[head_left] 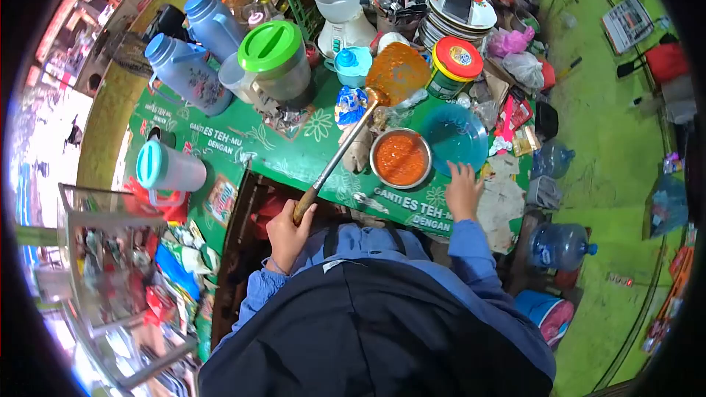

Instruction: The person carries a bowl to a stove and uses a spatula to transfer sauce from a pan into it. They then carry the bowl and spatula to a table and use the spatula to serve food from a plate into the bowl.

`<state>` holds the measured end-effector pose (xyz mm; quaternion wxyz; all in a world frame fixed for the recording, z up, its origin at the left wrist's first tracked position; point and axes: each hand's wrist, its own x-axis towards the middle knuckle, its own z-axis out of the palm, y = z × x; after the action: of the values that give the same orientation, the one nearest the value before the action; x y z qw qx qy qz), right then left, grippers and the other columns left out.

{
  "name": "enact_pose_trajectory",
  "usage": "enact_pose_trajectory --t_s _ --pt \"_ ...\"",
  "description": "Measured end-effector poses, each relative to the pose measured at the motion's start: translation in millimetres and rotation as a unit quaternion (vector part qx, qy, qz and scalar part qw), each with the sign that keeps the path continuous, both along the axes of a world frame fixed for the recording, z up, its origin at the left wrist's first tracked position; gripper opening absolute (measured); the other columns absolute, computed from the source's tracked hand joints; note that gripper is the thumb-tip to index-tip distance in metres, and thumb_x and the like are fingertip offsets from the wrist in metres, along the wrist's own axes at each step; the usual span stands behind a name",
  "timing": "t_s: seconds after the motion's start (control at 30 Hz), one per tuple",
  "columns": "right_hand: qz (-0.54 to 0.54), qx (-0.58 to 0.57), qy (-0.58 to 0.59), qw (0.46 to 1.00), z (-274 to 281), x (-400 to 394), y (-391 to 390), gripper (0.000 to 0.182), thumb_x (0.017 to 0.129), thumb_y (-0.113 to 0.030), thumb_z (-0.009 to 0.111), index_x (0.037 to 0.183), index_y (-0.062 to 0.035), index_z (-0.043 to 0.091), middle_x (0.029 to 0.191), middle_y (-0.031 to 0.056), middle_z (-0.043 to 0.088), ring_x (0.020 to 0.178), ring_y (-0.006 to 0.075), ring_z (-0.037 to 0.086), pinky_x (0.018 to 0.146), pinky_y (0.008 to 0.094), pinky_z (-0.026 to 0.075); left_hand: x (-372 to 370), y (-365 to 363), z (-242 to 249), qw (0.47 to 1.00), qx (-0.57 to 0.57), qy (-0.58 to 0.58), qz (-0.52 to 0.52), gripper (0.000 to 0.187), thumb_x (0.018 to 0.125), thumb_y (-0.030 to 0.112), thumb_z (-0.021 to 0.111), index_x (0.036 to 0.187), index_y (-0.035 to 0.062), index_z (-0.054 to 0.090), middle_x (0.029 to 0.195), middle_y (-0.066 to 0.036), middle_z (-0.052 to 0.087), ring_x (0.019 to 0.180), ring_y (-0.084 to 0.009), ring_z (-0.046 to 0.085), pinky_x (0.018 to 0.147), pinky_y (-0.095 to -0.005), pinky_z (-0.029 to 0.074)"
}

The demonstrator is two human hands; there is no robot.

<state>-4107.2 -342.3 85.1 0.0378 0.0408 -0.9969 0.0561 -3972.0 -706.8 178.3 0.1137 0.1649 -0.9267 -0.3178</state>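
Observation:
My left hand point(289, 235) is closed around the wooden grip of a long-handled wok spatula point(343, 148). Its metal shaft slants up and away, and the broad blade is coated in orange sauce. Between my hands, on the green table, a round metal bowl point(401, 158) holds thick red-orange sauce. Just right of it sits a translucent teal plastic bowl point(460, 136). My right hand point(465, 191) is at that bowl's near rim, fingers apart, fingertips right at the edge.
Behind are a red-lidded tub point(454, 66), stacked plates point(460, 11) with a phone on top, and a blender point(342, 22). Farther left stand a green-lidded jug point(276, 62), blue flasks point(187, 77) and a teal-lidded pitcher point(173, 167). A water bottle point(559, 246) stands right of the table point(287, 151).

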Motion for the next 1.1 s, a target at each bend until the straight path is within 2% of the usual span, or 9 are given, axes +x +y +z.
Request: enact_pose_trajectory --t_s 0.17,0.27,0.5,0.6,0.73,0.8,0.83,0.97,1.1 --pt "-0.04 0.076 -0.006 0.996 -13 14 -8 0.033 0.091 -0.023 0.062 0.123 -0.0259 0.063 0.108 0.0023 0.061 0.108 0.0211 0.056 0.103 0.0546 0.032 -39 -51 9 0.991 -0.035 0.035 -0.124 0.034 0.084 0.034 0.074 0.074 0.007 0.055 0.054 -0.013 0.053 0.048 -0.0316 0.056 0.045 -0.0397 0.041" --pt "-0.052 0.072 0.009 0.996 1 33 -3 0.033 0.089 -0.028 0.064 0.121 -0.0271 0.066 0.103 0.0025 0.061 0.103 0.0234 0.057 0.103 0.0573 0.033 -49 -58 10 0.985 -0.055 0.031 -0.16 0.034 0.084 0.033 0.074 0.072 0.007 0.055 0.053 -0.011 0.053 0.047 -0.0302 0.056 0.045 -0.0392 0.041" --pt "-0.17 0.123 -0.036 0.977 -11 24 24 0.035 0.09 -0.023 0.063 0.124 -0.0291 0.064 0.11 0.0062 0.06 0.103 0.0269 0.056 0.101 0.0596 0.035 -64 -64 7 0.982 -0.072 0.027 -0.171 0.035 0.083 0.033 0.074 0.067 0.0069 0.056 0.052 -0.01 0.052 0.047 -0.0305 0.056 0.045 -0.0399 0.041" --pt "-0.203 0.18 0.044 0.962 -7 11 -6 0.035 0.089 -0.015 0.06 0.123 -0.0212 0.064 0.114 0.0094 0.059 0.103 0.0283 0.056 0.099 0.0575 0.037 -73 -69 8 0.981 -0.089 0.03 -0.17 0.035 0.083 0.033 0.074 0.068 0.0071 0.056 0.051 -0.01 0.052 0.046 -0.0302 0.055 0.045 -0.0398 0.041" --pt "-0.009 -0.163 0.067 0.984 29 -13 -100 0.03 0.085 -0.01 0.06 0.114 -0.003 0.062 0.105 0.0134 0.062 0.101 0.032 0.057 0.09 0.0453 0.045 -88 -64 13 0.978 -0.089 0.057 -0.18 0.035 0.082 0.033 0.075 0.069 0.0071 0.056 0.05 -0.01 0.052 0.045 -0.0301 0.055 0.045 -0.0398 0.04" --pt "0.079 -0.255 0.065 0.961 29 -23 -151 0.03 0.087 -0.016 0.061 0.113 -0.0018 0.061 0.103 0.0148 0.063 0.1 0.0325 0.058 0.089 0.0431 0.047 -91 -57 7 0.979 -0.08 0.071 -0.174 0.036 0.081 0.034 0.075 0.068 0.0071 0.055 0.049 -0.01 0.051 0.044 -0.0305 0.054 0.044 -0.04 0.04" --pt "0.097 -0.26 -0.009 0.961 34 -30 -172 0.033 0.088 -0.019 0.062 0.115 -0.0012 0.06 0.108 0.0158 0.063 0.103 0.0327 0.058 0.091 0.042 0.047 -92 -56 8 0.979 -0.082 0.07 -0.173 0.036 0.081 0.034 0.075 0.068 0.0071 0.055 0.049 -0.01 0.051 0.044 -0.0305 0.054 0.044 -0.04 0.04" --pt "0.115 -0.239 -0.013 0.964 21 -58 -225 0.051 0.086 -0.024 0.064 0.129 -0.0006 0.05 0.123 0.0194 0.056 0.109 0.0353 0.056 0.091 0.0422 0.048 -95 -57 15 0.98 -0.081 0.069 -0.17 0.037 0.082 0.034 0.075 0.068 0.0073 0.054 0.048 -0.011 0.05 0.043 -0.0303 0.054 0.044 -0.0401 0.039" --pt "0.135 -0.202 0.056 0.968 -10 -81 -260 0.053 0.087 -0.023 0.062 0.134 -0.0046 0.045 0.128 0.018 0.053 0.112 0.0366 0.055 0.091 0.0434 0.05 -101 -64 21 0.981 -0.072 0.067 -0.165 0.038 0.082 0.035 0.074 0.067 0.0075 0.054 0.048 -0.011 0.05 0.043 -0.0304 0.053 0.044 -0.0401 0.039"
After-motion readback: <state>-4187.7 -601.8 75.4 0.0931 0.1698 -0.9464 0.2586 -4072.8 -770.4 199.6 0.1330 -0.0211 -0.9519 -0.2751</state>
